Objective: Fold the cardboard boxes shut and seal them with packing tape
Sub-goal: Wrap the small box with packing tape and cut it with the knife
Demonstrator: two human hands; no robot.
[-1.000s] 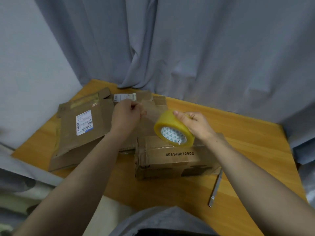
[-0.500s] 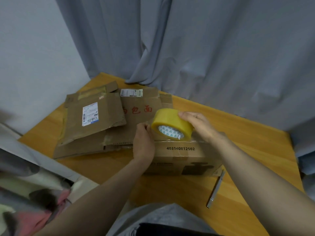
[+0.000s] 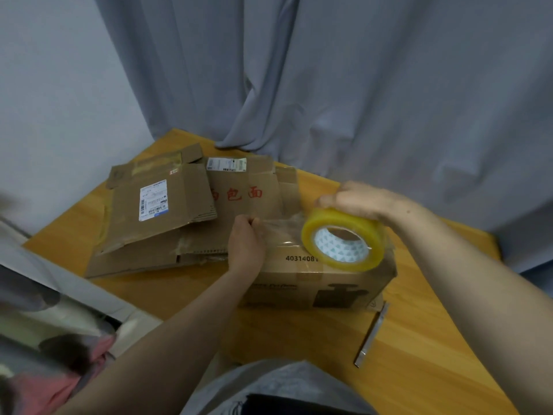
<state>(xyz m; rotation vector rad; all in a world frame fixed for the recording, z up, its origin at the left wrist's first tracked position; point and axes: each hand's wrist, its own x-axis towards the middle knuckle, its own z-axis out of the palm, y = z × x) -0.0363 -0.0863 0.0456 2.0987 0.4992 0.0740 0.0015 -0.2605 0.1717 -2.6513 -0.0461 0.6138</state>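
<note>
Rightward since the earlier frame, tape roll (image 3: 344, 244) sits over the closed box (image 3: 314, 283) on desk (image 3: 419, 354), right hand (image 3: 368, 202) gripping it, left hand (image 3: 245, 244) pinching the strip (image 3: 284, 227); best kept taut, centred on seam, pressed down.

Dim, flat indoor light with a cool grey cast, its source not to be told; the curtain (image 3: 359, 85) carries only soft fold shadows; the wooden table (image 3: 434, 339) is the warmest, brightest patch, toward four o'clock; a faint shadow lies on it along the near side of the box (image 3: 323, 283); the tape roll (image 3: 344, 244) glows translucent yellow, and the tape film (image 3: 281, 229) pulled from its nine o'clock side bears a small glint (the only real highlight); motion blur smears the fingers (image 3: 329, 200) of the right hand (image 3: 368, 203) and the clutter (image 3: 59, 354) at seven to eight o'clock; wide-angle bowing bends the table edges and stretches both forearms (image 3: 167, 348) toward the bottom corners; print on the label (image 3: 153, 199) reads soft.
</note>
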